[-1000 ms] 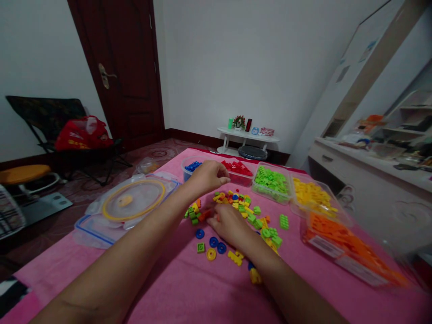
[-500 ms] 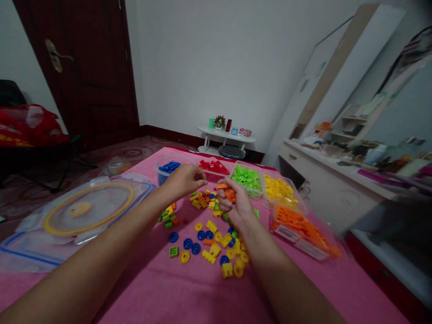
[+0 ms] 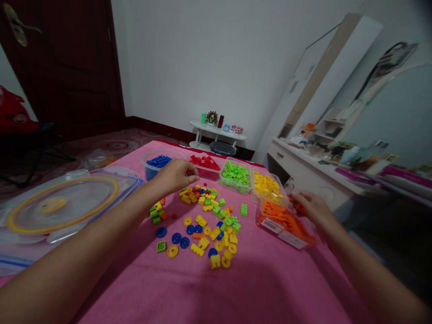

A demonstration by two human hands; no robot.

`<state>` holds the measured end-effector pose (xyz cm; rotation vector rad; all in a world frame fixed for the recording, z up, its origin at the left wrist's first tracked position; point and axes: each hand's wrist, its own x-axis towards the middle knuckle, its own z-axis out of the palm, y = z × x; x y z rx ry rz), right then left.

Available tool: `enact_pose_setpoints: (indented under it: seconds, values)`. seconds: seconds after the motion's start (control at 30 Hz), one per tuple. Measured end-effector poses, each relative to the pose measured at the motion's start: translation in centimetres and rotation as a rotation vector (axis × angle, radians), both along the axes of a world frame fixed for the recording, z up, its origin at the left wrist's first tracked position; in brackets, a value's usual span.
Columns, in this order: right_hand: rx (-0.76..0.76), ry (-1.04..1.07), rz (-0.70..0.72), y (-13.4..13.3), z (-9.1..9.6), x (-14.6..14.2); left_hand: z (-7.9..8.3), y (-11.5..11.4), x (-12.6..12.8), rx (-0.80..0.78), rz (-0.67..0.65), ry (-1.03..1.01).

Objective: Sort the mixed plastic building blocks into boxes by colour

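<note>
My left hand (image 3: 177,174) hovers over the far side of the loose bricks, in front of the red brick tub (image 3: 209,173). Its fingers are curled together, and whatever is between them cannot be made out. At the right, my right hand (image 3: 310,206) is closed around some orange toy bricks (image 3: 299,208), just beside the clear box of orange bricks (image 3: 281,218). Scattered on the pink cloth (image 3: 175,288) lie yellow bricks (image 3: 215,262), green bricks (image 3: 232,223), blue wheels (image 3: 176,238) and yellow wheels (image 3: 173,251).
A round tub of blue bricks (image 3: 158,162), a tub of green bricks (image 3: 236,175) and a tub of yellow bricks (image 3: 268,186) line the table's far side. Clear lids (image 3: 81,204) lie at the left. A dresser (image 3: 313,175) stands at the right.
My right hand has moved from the middle to the right with the orange bricks, beside the orange box. My left hand stays over the loose bricks. The view has shifted right.
</note>
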<state>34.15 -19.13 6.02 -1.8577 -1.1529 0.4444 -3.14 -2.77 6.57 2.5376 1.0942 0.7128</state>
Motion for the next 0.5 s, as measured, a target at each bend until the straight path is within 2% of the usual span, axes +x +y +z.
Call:
enact_pose_setpoints:
  seconds: [0.13, 0.23, 0.33, 0.43, 0.5]
  values:
    - [-0.19, -0.436, 0.109, -1.2, 0.0, 1.8, 0.0, 0.1, -0.1, -0.013, 0.009, 0.002]
    - [-0.319, -0.705, 0.114, -1.7, 0.3, 1.4, -0.2, 0.3, -0.3, -0.016, 0.009, 0.026]
    - [-0.317, -0.845, 0.077, -1.8, 0.2, 0.2, -0.4, 0.6, -0.4, -0.023, 0.011, 0.059]
    - [-0.276, -0.922, 0.121, -1.6, -0.2, -0.8, -0.8, 1.0, -0.6, -0.033, 0.016, 0.085]
    - [-0.313, -0.995, 0.154, -1.2, -0.2, -1.2, -1.1, 1.3, -0.7, -0.043, 0.013, 0.119]
